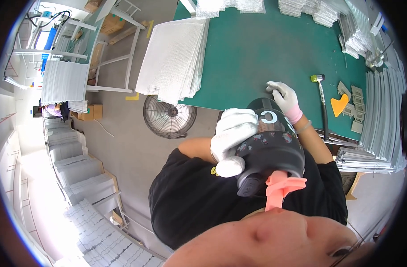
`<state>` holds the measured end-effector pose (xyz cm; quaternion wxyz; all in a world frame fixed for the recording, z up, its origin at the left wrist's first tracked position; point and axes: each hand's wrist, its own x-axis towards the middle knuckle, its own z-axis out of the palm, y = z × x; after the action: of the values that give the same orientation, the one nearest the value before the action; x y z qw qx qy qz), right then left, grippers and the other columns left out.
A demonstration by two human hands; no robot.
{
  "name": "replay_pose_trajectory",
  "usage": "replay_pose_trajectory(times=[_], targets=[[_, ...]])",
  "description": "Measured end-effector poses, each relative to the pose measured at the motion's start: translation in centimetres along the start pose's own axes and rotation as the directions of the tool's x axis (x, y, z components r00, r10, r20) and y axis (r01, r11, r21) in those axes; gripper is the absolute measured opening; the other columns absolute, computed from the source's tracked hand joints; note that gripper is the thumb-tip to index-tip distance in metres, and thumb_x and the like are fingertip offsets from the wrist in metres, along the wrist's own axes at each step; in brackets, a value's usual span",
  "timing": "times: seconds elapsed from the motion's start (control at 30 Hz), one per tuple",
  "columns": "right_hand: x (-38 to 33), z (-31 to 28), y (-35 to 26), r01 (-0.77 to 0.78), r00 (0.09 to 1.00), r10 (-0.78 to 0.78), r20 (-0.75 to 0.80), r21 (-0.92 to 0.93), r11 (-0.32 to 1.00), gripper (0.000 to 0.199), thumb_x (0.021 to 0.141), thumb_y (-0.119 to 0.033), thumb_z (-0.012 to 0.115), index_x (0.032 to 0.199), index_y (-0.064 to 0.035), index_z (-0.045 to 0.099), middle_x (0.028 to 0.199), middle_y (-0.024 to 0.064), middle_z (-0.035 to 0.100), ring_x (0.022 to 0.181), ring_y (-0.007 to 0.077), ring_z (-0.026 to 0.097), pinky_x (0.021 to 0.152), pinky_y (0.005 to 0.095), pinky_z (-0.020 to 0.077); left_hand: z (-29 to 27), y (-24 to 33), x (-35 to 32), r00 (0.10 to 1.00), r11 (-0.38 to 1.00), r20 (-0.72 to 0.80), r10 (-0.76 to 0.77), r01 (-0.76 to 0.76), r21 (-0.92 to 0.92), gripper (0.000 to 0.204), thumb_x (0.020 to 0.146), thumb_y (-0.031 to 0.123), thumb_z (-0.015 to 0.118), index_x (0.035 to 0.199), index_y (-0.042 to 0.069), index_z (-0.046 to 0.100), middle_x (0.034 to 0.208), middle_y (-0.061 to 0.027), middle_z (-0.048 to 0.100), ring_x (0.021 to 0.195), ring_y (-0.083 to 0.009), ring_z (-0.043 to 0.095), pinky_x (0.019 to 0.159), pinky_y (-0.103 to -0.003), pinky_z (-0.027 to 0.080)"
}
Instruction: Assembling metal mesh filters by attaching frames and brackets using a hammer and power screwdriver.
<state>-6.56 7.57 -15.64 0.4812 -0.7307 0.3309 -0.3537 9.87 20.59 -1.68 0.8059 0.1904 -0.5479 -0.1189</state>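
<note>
Fingers of the left hand (232, 138) wrap the black bottle (270, 147); right hand (284, 99) rests loosely curled on the green table (257, 58).

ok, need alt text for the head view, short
A person in a black shirt tips a dark bottle with a pink straw to their mouth, left hand in a white glove gripping it. The gloved right hand rests on a green table near a mallet and stacked white sheets.

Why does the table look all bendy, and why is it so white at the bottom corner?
In the head view, the fisheye lens curves the green table edge near the rim; bright light washes out the lower-left floor and the stacked sheets there; the black bottle in the left hand looks oversized and slightly soft, being so near the lens.
</note>
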Motion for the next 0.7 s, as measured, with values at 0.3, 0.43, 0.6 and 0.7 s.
replay_pose_trajectory(times=[0.3, 0.43, 0.6, 0.7], targets=[[0.0, -0.5, 0.3, -0.022, 0.998, 0.024, 0.066, -0.035, 0.999, 0.035, 0.092, 0.004, 0.051, 0.124, 0.0011, 0.064, 0.102, 0.0092, 0.07, 0.097, 0.0152, 0.066, 0.085, 0.0283, 0.0523, -3.6, 1.2, 2.5, 0.883, 0.98, 0.456, -0.111, 0.021, 0.197, 0.074, 0.085, 0.055, 0.06, 0.112, -0.013, 0.063, 0.108, -0.0288, 0.063, 0.097, -0.044, 0.062, 0.088, -0.052, 0.047], [-0.2, -0.3, 0.9, -0.061, 0.997, 0.06, 0.04, 0.025, 0.998, 0.036, 0.093, 0.003, 0.05, 0.127, 0.0009, 0.062, 0.104, 0.0087, 0.07, 0.098, 0.0145, 0.066, 0.087, 0.0278, 0.0517, -3.6, 1.3, 2.2, 0.885, 0.973, 0.446, -0.134, 0.033, 0.227, 0.074, 0.084, 0.056, 0.06, 0.11, -0.013, 0.064, 0.107, -0.0291, 0.064, 0.096, -0.0439, 0.062, 0.088, -0.052, 0.047], [-0.2, -0.2, 0.5, -0.069, 0.997, 0.067, 0.033, 0.072, 0.995, 0.037, 0.093, 0.002, 0.051, 0.128, 0.0004, 0.062, 0.105, 0.0083, 0.07, 0.099, 0.0145, 0.065, 0.089, 0.0276, 0.051, -3.7, 1.5, 2.4, 0.873, 0.974, 0.47, -0.134, 0.027, 0.227, 0.074, 0.083, 0.056, 0.06, 0.109, -0.014, 0.064, 0.107, -0.0294, 0.064, 0.096, -0.0445, 0.063, 0.087, -0.052, 0.047], [-0.2, -0.2, 0.2, -0.055, 0.998, 0.056, -0.009, 0.048, 0.997, 0.035, 0.09, 0.004, 0.051, 0.122, -0.0007, 0.065, 0.099, 0.0115, 0.072, 0.094, 0.0202, 0.069, 0.088, 0.0307, 0.0523, -3.5, 1.1, 2.3, 0.885, 0.98, 0.453, -0.109, 0.019, 0.199, 0.074, 0.082, 0.055, 0.061, 0.109, -0.014, 0.064, 0.107, -0.0294, 0.064, 0.096, -0.0448, 0.062, 0.087, -0.052, 0.046]])
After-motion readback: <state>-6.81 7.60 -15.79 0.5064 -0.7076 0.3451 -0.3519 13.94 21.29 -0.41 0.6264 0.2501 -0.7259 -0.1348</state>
